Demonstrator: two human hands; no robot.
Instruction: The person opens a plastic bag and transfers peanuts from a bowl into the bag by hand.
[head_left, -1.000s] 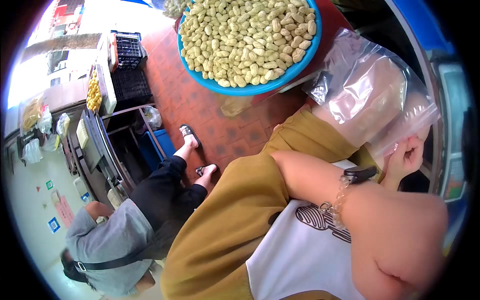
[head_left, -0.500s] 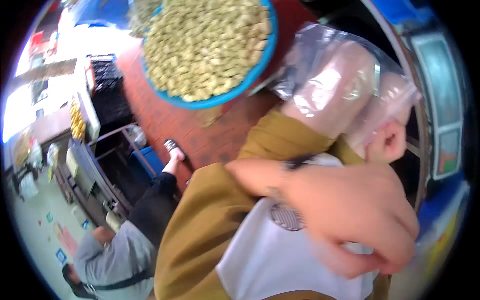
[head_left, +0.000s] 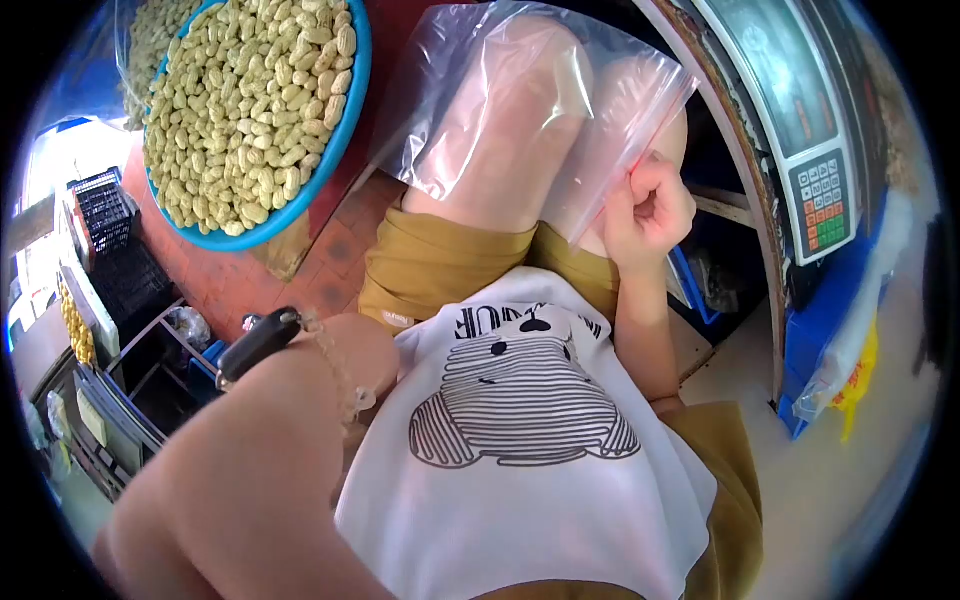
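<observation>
So my right hand (head_left: 650,215) is pretty much closed, fingers curled in, thumb and index finger pinching the edge of a clear plastic bag (head_left: 500,110). The bag spreads out ahead and to the left of that hand, lying over the bare knees, with a reddish strip running along the pinched side. You can see the legs right through it.

My left hand (head_left: 230,480) is way up close to the lens and kinda blurry, well apart from the bag. The fingers don't show from here, so I honestly can't tell how open it is or if it's got hold of anything. A black wristband (head_left: 260,345) and a clear beaded bracelet (head_left: 340,370) sit on that wrist.

Ahead of the left hand, and over to the left of the right one past the bag, there's a blue basin (head_left: 352,100) heaped with unshelled peanuts (head_left: 250,120). A scale (head_left: 800,130) with a number keypad is off to the right of my right hand, and a bit of yellow plastic (head_left: 857,380) hangs lower down on that same side. Striped dog face on the white shirt (head_left: 530,520) between the arms, lol.
</observation>
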